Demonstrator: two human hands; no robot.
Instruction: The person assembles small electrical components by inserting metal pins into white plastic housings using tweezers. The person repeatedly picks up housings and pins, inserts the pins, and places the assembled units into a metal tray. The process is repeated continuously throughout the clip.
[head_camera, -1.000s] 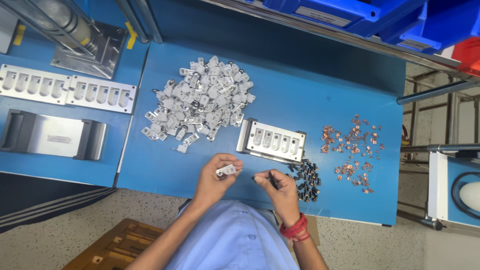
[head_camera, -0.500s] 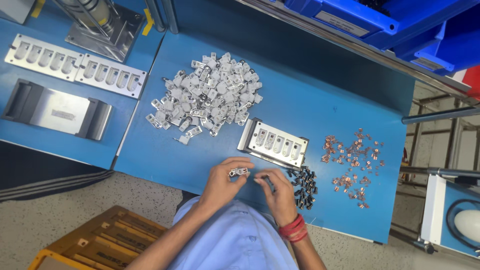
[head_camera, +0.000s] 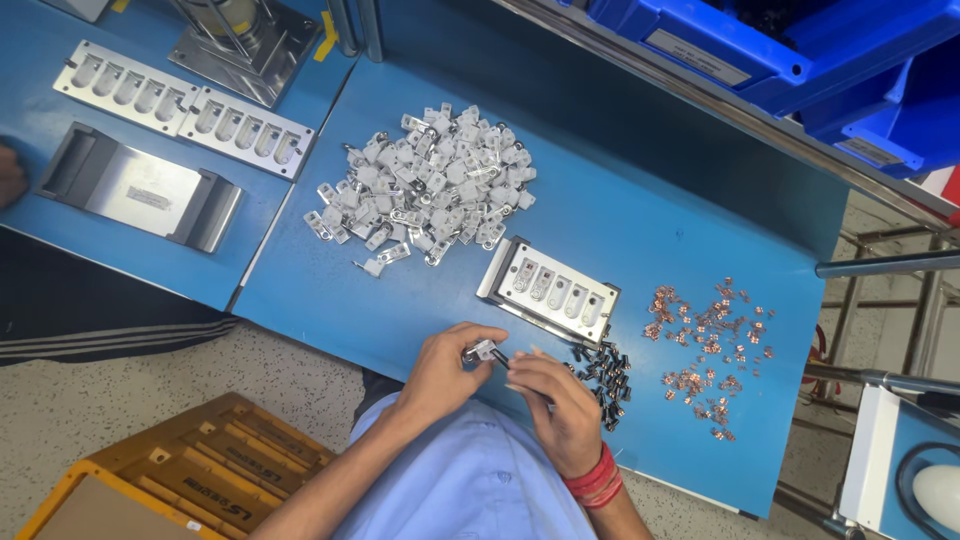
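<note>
Blue covers the worktable (head_camera: 330, 290), and both hands meet over its near edge. The left hand (head_camera: 440, 372) pinches a small silver metal part (head_camera: 483, 350) between thumb and fingertips, holding it just above the table. The right hand (head_camera: 560, 400), with a red band (head_camera: 592, 478) at its wrist, closes its fingertips on a small dark piece (head_camera: 499, 357) that touches the metal part; what exactly that piece is stays too small to tell.

Just beyond the hands lies a metal fixture plate (head_camera: 552, 291) with a row of pockets, set at a slant. A little heap of black small parts (head_camera: 603, 372) sits just beside the right hand. Farther right, copper-coloured bits (head_camera: 708, 350) are scattered on the table. A big pile of silver metal parts (head_camera: 430, 185) lies behind the plate. On the neighbouring blue table to the left rest two longer pocketed plates (head_camera: 180, 108) and a grey metal bracket (head_camera: 140, 188). Blue bins (head_camera: 740, 40) hang above.
</note>
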